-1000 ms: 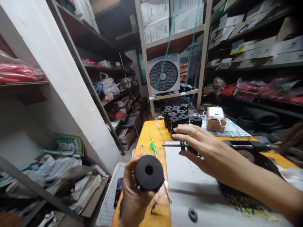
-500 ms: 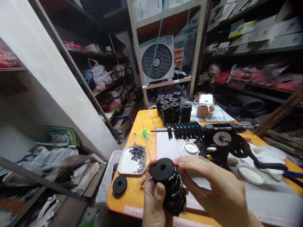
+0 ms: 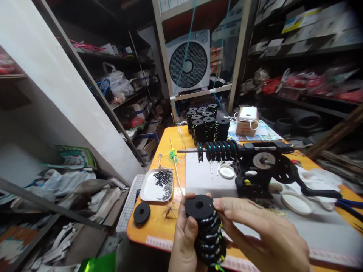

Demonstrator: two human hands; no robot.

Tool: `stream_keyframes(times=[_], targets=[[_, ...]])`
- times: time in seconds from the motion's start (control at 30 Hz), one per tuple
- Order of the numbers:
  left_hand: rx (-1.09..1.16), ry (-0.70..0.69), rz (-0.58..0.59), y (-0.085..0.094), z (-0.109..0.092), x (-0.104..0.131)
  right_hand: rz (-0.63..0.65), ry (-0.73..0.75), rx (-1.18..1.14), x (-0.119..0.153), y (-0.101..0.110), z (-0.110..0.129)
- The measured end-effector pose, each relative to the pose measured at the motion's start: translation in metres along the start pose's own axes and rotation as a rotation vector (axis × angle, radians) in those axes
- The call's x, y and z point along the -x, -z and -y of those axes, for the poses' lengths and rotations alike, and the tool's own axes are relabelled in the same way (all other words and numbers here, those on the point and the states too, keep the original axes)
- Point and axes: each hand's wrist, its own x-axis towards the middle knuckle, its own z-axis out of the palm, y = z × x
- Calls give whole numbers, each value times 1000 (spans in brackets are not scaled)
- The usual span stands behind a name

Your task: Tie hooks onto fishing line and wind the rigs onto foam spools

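A stack of black foam line spools (image 3: 208, 230), wound with dark shiny line and dotted with green and yellow bits, stands slightly tilted near the table's front edge. My left hand (image 3: 184, 236) is wrapped round its left side, thumb in front. On the upper right rim, my right hand (image 3: 263, 230) presses its thumb and fingertips against the top spool; any thin line between them is too small to see. One loose black foam spool (image 3: 141, 214) lies flat to the left. Behind the hands, a black hand-cranked winder (image 3: 261, 166) carries several black spools (image 3: 222, 150) on its metal shaft.
A white tray (image 3: 149, 187) holds small black and metal pieces. More spool stacks (image 3: 198, 130) stand at the back of the orange table (image 3: 170, 138), near a white device (image 3: 248, 113) on a box. White round lids (image 3: 297, 203) and blue-handled pliers (image 3: 350, 209) lie right.
The view has tilted and shifted slightly. The held stack sits a little lower and further right in the picture. Both hands keep nearly the same grip.
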Motion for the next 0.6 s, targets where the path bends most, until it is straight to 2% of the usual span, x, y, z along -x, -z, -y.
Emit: stream_keyframes(times=[0.13, 0.23, 0.4, 0.6], targets=[[-14, -31, -13, 0, 5, 5, 2, -45, -101, 15, 4, 3], [-16, 2, -22, 1, 3, 9, 2, -72, -130, 15, 8, 8], [-139, -40, -8, 4, -4, 13, 156, -204, -138, 5, 14, 16], [-282, 34, 58, 11, -13, 12, 133, -334, -227, 25, 20, 9]])
